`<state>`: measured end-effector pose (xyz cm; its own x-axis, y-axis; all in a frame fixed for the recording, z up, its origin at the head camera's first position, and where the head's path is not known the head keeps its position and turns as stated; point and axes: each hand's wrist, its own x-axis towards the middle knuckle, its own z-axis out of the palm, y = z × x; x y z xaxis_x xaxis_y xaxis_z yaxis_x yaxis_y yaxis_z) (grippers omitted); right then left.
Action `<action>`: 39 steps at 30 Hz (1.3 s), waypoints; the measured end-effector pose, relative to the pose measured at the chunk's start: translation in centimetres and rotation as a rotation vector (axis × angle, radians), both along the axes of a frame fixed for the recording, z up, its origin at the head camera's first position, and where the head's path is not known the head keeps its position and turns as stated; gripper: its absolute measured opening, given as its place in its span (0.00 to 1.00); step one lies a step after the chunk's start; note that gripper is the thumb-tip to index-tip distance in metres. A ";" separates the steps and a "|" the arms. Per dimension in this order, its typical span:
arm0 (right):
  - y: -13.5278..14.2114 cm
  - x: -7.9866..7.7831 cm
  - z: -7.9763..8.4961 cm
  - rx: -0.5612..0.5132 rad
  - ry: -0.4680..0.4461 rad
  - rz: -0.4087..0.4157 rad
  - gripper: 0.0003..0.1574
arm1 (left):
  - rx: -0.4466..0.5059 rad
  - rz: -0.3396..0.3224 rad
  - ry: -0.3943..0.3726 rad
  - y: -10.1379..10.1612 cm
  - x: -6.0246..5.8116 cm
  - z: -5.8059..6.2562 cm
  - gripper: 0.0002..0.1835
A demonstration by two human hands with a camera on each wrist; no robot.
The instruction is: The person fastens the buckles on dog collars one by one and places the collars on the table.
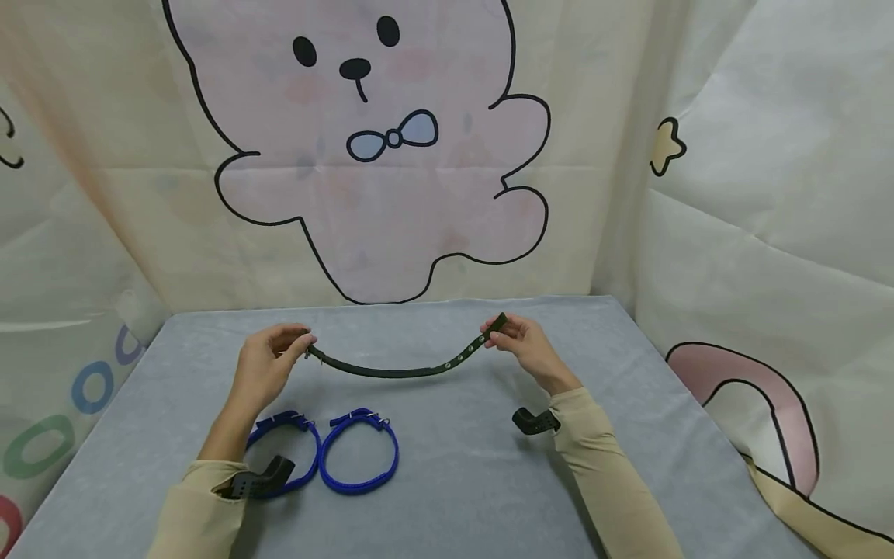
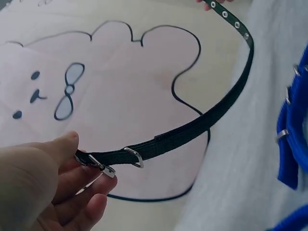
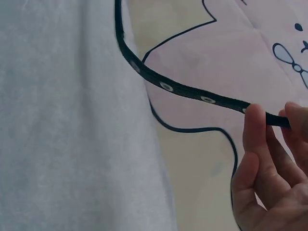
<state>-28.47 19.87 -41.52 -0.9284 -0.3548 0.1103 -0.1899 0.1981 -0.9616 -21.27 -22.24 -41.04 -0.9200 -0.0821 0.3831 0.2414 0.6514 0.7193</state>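
A dark green collar (image 1: 391, 373) hangs in a shallow curve above the table between my two hands. My left hand (image 1: 268, 361) pinches its buckle end; in the left wrist view the metal buckle (image 2: 103, 167) lies at the fingertips, with a D-ring (image 2: 139, 158) just beyond. At the other end, my right hand (image 1: 527, 345) pinches the strap near its tip, where a row of metal eyelets (image 3: 166, 87) shows. Two blue collars (image 1: 356, 488), each closed into a loop, lie side by side on the table below my left hand. My left forearm partly covers the left one.
A light grey cloth covers the table (image 1: 461, 473). Behind it hangs a curtain (image 1: 580, 256) printed with a pink bear, and more printed cloth stands along both sides. A black wrist mount (image 1: 536, 421) juts from each sleeve.
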 end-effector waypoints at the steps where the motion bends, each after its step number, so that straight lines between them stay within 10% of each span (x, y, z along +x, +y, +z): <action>1: -0.1 0.2 0.2 -0.008 -0.001 0.012 0.20 | 0.000 -0.008 0.006 0.2 0.2 0.3 0.16; 12: -2.2 2.5 2.2 0.074 0.031 0.266 0.17 | 0.000 -0.152 0.029 2.5 2.2 3.2 0.13; 23: -4.6 4.1 1.9 0.116 0.039 0.480 0.14 | -0.048 -0.367 -0.119 4.5 2.5 2.6 0.13; 39: -4.7 4.3 1.8 0.133 0.052 0.477 0.16 | 0.120 -0.584 -0.300 3.9 2.9 3.1 0.21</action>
